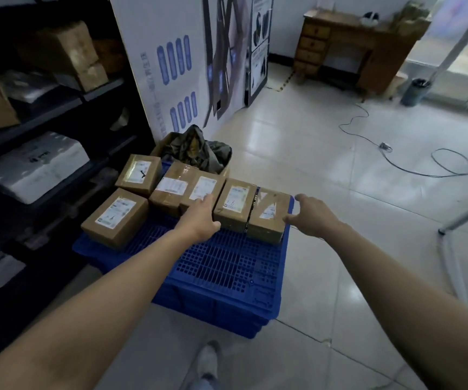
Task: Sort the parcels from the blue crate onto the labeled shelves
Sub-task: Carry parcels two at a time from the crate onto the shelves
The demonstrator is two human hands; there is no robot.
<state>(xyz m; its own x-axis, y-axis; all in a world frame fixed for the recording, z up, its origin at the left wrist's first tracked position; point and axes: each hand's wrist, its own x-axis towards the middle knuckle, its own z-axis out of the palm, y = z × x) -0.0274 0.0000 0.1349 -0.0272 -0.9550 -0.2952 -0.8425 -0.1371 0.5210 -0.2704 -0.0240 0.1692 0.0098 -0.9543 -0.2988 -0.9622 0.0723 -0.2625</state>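
Observation:
Several brown cardboard parcels with white labels lie on top of the blue crate (227,266) on the floor. My left hand (200,218) rests against the left side of a parcel (235,204) marked with handwriting, fingers extended. My right hand (313,215) is open beside the right edge of the rightmost parcel (269,218), thumb near its corner. The two hands flank this pair of parcels. Other parcels lie further left, one at the near left corner (114,218) and one behind it (140,173).
Dark metal shelves (44,119) stand on the left, holding cardboard boxes and white bags. Behind the crate, an open box holds a crumpled cloth (196,150), in front of a large white carton (171,66). A cable (412,164) trails over the tiled floor; a wooden desk (348,49) stands far right.

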